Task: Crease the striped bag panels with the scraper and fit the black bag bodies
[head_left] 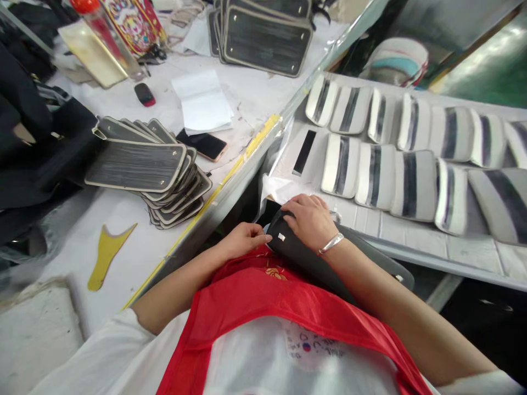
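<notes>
A dark flat panel (304,258) with a small white tab lies across my lap above a red apron (263,302). My right hand (310,219), with a silver bracelet at the wrist, is curled over the panel's upper end and presses on it. My left hand (245,238) pinches at the panel's edge beside the white tab, fingers closed together. Just past my hands sits a crumpled white sheet (282,189).
A stack of dark panels with pale trim (144,170) lies on the white table at left, with a phone (203,145), white paper (201,101) and a yellow tool (105,255). Rows of white and grey striped pieces (411,159) fill the tray at right. More panels (263,35) stand at the back.
</notes>
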A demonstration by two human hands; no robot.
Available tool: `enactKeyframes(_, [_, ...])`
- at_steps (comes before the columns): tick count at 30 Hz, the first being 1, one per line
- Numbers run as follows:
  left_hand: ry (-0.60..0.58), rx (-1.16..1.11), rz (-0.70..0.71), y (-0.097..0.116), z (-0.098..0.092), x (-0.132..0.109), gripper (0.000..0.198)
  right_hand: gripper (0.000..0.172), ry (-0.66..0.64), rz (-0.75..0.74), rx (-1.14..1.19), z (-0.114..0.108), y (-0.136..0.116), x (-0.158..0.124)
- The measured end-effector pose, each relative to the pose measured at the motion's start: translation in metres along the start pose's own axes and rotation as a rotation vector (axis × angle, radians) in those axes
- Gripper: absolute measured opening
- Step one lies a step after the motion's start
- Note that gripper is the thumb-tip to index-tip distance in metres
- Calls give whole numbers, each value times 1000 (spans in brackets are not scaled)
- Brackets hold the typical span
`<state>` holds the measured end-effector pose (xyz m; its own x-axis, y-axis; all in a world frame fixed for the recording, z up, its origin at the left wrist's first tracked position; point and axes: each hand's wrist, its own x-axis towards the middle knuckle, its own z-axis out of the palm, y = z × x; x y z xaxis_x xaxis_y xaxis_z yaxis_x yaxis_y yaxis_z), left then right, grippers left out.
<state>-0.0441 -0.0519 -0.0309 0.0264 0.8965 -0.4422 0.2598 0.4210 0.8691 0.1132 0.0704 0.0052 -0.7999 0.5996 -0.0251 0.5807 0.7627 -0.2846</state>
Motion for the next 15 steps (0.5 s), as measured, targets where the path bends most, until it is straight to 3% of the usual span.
enactKeyframes(5, [23,69,35,2,-1,2,29,23,77,33,1,4,-5,-10])
enactKeyframes(12, [64,249,65,17,-5,6,13,16,162,12,85,15,-20,-51])
enactKeyframes(15, [180,437,204,30,3,3,32,15,171,31,111,14,-25,-67])
